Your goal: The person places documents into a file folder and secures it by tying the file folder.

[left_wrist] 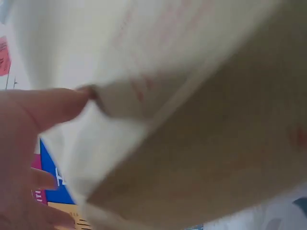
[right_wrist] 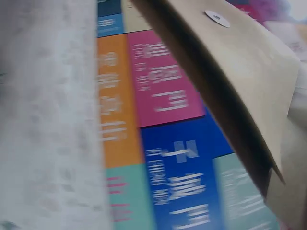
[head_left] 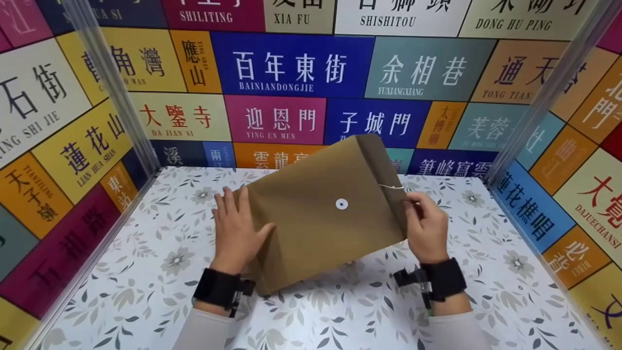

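Note:
A brown kraft-paper document envelope (head_left: 311, 214) is held tilted over the table, its lower left corner down near the tabletop. It has a white button (head_left: 341, 204) on the front and a short white string (head_left: 390, 186) at the flap (head_left: 376, 155) on the right. My right hand (head_left: 427, 226) pinches the flap's edge between thumb and curled fingers. At the opposite end my left hand (head_left: 238, 231) lies with fingers straight and spread, its thumb (left_wrist: 62, 103) touching the paper. Faint red print (left_wrist: 168, 28) shows on the paper in the left wrist view.
The tabletop (head_left: 170, 291) has a white cover with grey leaves and flowers. Colourful panels with place names (head_left: 291, 65) stand behind it and on both sides, with clear corner posts (head_left: 121, 97). Each wrist wears a black strap (head_left: 217, 289) with a small camera.

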A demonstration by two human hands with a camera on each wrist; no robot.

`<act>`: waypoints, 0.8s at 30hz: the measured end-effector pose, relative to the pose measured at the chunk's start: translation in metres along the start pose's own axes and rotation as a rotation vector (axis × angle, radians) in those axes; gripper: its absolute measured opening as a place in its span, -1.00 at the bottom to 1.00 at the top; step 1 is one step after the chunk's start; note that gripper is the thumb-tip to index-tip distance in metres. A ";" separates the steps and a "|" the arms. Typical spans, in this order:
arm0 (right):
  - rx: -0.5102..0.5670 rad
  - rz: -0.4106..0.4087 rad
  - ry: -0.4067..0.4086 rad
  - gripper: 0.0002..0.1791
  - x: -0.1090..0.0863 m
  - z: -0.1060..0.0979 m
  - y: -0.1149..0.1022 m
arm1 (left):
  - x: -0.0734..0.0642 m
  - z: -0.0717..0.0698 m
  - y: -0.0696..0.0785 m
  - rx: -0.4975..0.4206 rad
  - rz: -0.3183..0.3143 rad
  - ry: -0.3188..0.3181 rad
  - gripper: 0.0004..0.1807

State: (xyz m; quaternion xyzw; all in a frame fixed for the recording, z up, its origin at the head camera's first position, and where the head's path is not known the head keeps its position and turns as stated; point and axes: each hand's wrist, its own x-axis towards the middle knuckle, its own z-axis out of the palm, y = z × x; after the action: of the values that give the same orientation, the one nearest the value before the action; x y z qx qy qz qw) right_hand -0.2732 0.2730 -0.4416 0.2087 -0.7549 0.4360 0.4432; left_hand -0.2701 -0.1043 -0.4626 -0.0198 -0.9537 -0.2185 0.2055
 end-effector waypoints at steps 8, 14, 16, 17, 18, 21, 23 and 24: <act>0.000 -0.216 0.072 -0.91 0.017 -0.021 -0.035 | 0.008 -0.012 -0.002 -0.106 0.231 0.311 -0.32; -0.094 -0.070 0.069 -0.80 0.017 -0.027 -0.029 | 0.012 -0.017 -0.002 -0.146 0.321 0.285 -0.70; -0.144 -0.015 0.069 -0.82 0.017 -0.028 -0.025 | 0.010 -0.016 0.003 -0.119 0.347 0.280 -0.68; -0.172 0.009 0.065 -0.83 0.018 -0.030 -0.023 | 0.010 -0.015 0.006 -0.106 0.359 0.279 -0.68; -0.198 0.033 0.060 -0.84 0.018 -0.031 -0.022 | 0.009 -0.014 0.009 -0.092 0.370 0.281 -0.68; -0.287 0.088 0.027 -0.78 0.018 -0.034 -0.018 | 0.007 -0.010 0.015 -0.078 0.405 0.274 -0.67; -0.336 0.094 0.010 -0.68 0.017 -0.035 -0.016 | 0.006 -0.007 0.017 -0.082 0.433 0.270 -0.66; -0.356 0.085 0.007 -0.63 0.017 -0.036 -0.014 | 0.006 -0.006 0.017 -0.088 0.447 0.270 -0.65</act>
State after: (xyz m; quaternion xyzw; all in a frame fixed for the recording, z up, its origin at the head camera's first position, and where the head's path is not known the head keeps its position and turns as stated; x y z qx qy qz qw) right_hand -0.2543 0.2971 -0.4119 0.0933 -0.8267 0.3146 0.4570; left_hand -0.2709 -0.0919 -0.4480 -0.2094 -0.8793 -0.2097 0.3728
